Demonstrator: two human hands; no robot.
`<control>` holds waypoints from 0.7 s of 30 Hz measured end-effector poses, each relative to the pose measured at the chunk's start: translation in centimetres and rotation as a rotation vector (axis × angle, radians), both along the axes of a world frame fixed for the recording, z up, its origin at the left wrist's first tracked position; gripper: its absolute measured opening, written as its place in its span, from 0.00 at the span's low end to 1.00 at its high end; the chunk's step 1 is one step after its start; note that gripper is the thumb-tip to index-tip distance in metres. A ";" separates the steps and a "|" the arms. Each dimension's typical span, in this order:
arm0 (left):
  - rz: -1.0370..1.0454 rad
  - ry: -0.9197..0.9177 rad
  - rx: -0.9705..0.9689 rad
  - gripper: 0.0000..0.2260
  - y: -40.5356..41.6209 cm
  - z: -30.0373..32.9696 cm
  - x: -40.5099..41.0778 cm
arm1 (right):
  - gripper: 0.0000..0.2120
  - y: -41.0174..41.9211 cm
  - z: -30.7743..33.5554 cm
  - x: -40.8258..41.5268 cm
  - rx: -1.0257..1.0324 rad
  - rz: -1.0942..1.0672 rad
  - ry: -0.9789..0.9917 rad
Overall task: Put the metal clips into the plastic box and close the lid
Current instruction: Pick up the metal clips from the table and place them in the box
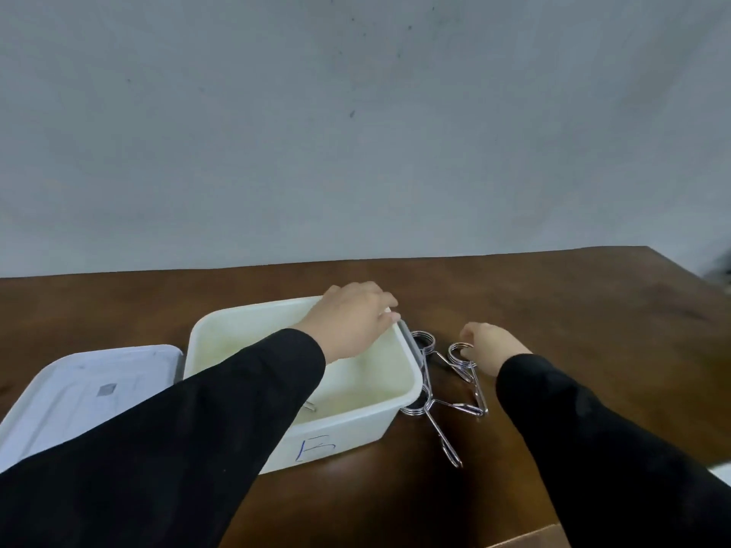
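An open white plastic box point(356, 425) marked with a blue letter stands on the brown table. My left hand point(352, 320) reaches over the box and grips its far right corner. Three wire metal clips point(455, 407) lie tangled on the table just right of the box. My right hand point(488, 348) rests on the far clip, fingers curled at its coiled ring point(459, 352). Another clip point(310, 406) shows partly inside the box, mostly hidden by my left sleeve. The white lid point(87, 389) lies flat to the left of the box.
The dark wooden table point(553, 302) runs to a grey wall behind. Its right edge falls away at the far right. A pale surface shows at the bottom right corner.
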State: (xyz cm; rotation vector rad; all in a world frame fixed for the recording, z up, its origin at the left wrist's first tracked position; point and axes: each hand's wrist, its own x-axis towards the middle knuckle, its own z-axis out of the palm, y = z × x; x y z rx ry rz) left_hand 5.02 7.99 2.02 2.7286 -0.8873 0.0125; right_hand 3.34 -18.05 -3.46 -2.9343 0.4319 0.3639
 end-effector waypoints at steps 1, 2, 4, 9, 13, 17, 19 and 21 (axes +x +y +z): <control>-0.016 0.008 0.022 0.19 -0.8 -0.3 -0.2 | 0.14 -0.7 -0.8 0.0 0.005 -0.005 0.024; -0.030 0.005 0.044 0.19 -1.5 -0.7 -0.3 | 0.15 -1.3 -1.5 0.0 0.009 -0.018 0.048; -0.036 0.009 0.076 0.19 -2.5 -1.6 -0.5 | 0.13 -2.0 -2.7 0.2 0.019 -0.043 0.074; 0.027 0.044 0.048 0.19 -3.2 -2.0 -0.9 | 0.10 -3.1 -4.9 1.7 -0.004 -0.039 0.085; 0.041 0.061 0.057 0.20 -3.2 -1.7 -1.2 | 0.11 -2.8 -4.7 2.2 -0.026 -0.010 0.053; 0.090 0.050 -0.019 0.21 -1.7 -1.1 -0.6 | 0.09 -2.4 -2.0 2.5 0.015 -0.019 -0.010; 0.163 0.014 -0.096 0.19 0.8 -0.3 0.0 | 0.08 -2.0 0.6 2.6 0.018 0.009 -0.103; 0.269 -0.011 -0.110 0.17 4.6 0.4 0.6 | 0.09 -0.7 4.2 2.7 0.042 0.080 -0.201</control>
